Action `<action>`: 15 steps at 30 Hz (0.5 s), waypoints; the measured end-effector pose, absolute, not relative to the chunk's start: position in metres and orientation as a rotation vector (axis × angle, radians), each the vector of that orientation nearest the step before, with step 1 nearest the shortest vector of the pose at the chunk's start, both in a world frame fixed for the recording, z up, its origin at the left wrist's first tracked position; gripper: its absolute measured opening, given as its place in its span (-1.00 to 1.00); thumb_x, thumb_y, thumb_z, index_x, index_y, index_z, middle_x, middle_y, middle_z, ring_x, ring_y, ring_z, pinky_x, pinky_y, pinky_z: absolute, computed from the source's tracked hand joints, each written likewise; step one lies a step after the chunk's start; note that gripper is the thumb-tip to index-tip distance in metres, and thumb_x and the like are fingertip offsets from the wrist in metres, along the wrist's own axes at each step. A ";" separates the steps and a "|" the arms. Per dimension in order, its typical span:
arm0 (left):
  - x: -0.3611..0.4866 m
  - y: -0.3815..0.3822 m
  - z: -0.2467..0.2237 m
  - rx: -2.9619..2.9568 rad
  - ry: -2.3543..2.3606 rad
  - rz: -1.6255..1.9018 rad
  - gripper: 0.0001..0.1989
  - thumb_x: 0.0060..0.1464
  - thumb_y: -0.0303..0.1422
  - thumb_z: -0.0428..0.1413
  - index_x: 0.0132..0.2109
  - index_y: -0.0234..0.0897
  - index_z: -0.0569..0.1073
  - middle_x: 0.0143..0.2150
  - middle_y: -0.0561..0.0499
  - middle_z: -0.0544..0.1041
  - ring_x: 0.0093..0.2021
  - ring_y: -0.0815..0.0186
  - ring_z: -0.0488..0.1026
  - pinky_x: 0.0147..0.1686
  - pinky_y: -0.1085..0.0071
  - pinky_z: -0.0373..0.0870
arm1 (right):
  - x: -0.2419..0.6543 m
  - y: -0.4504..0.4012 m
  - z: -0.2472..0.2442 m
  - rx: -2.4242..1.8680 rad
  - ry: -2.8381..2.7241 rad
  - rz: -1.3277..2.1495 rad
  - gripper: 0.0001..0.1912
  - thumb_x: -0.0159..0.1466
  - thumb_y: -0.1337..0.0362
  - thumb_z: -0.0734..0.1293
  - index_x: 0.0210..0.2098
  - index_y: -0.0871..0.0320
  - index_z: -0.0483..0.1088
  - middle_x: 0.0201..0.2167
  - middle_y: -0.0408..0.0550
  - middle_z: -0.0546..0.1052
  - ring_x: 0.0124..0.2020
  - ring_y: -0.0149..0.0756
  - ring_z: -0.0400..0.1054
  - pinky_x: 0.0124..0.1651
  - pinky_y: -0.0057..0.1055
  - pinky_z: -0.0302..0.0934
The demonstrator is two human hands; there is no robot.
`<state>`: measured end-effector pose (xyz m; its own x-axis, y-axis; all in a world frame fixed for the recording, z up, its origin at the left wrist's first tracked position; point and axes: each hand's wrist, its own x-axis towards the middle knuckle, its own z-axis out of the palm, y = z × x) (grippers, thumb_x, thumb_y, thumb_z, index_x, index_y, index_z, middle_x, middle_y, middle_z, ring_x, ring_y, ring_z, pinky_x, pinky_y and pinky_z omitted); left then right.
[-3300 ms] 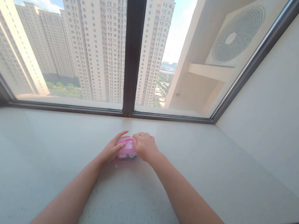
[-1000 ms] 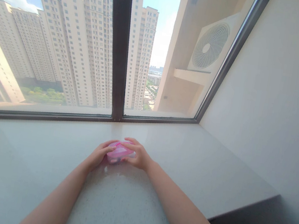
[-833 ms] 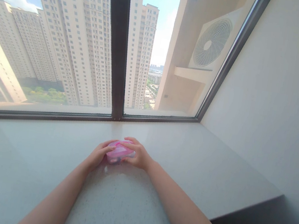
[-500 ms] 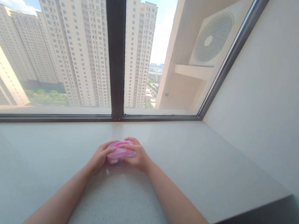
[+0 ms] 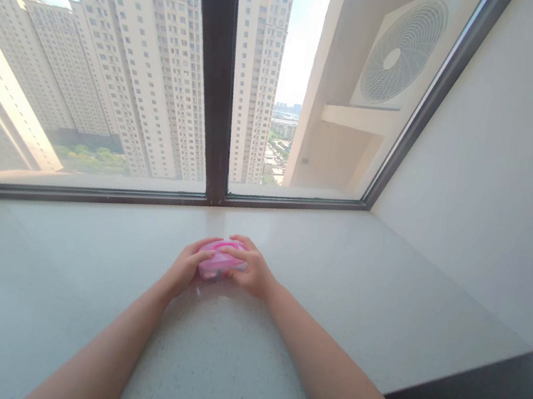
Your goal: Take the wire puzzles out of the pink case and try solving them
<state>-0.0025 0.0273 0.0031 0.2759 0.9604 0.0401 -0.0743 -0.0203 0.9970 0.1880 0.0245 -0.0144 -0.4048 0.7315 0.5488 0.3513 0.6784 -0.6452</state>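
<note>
A small pink box (image 5: 222, 261) with a clear lower part and a brighter pink handle on top rests on the pale speckled sill (image 5: 222, 354). My left hand (image 5: 186, 265) wraps round its left side, thumb over the top. On the right side, my right hand (image 5: 254, 270) grips it, with fingers over the lid and thumb low at the front. What lies inside the box is too blurred to make out.
Behind the box a dark window frame (image 5: 215, 188) runs along the back of the sill. A white wall (image 5: 505, 163) borders the right side. The sill's front edge (image 5: 462, 372) drops to a dark area at the lower right.
The view has shifted a little, so the window and air-conditioner outside sit farther right and higher. Both hands keep their hold on the box, with no clear movement over the sill.
</note>
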 end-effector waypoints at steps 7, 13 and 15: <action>-0.002 0.026 0.006 1.397 0.956 1.091 -0.41 -0.02 -0.20 0.13 0.17 -0.26 0.34 0.07 -0.11 0.47 0.03 0.04 0.40 0.01 0.18 0.28 | 0.197 0.032 -0.016 -0.751 -2.109 0.570 -0.31 -0.02 0.16 0.49 0.11 0.04 0.32 0.17 0.06 0.14 0.20 -0.09 0.07 0.23 -0.17 -0.01; -0.006 0.032 0.005 1.758 0.990 1.051 -0.60 0.07 -0.24 0.04 0.03 -0.26 0.48 0.15 -0.10 0.40 0.19 0.09 0.23 0.21 0.17 0.02 | 0.205 0.032 -0.015 -0.739 -2.182 0.550 -0.18 -0.01 0.06 0.48 0.19 0.09 0.21 0.23 0.11 0.05 0.24 -0.06 -0.01 0.26 -0.16 -0.07; -0.008 0.034 0.005 1.811 1.000 1.025 -0.60 0.09 -0.25 0.02 0.05 -0.25 0.46 0.17 -0.09 0.38 0.20 0.11 0.22 0.22 0.18 0.01 | 0.206 0.032 -0.014 -0.740 -2.213 0.560 -0.25 0.06 0.06 0.43 0.20 0.08 0.20 0.24 0.10 0.04 0.25 -0.08 -0.01 0.26 -0.16 -0.07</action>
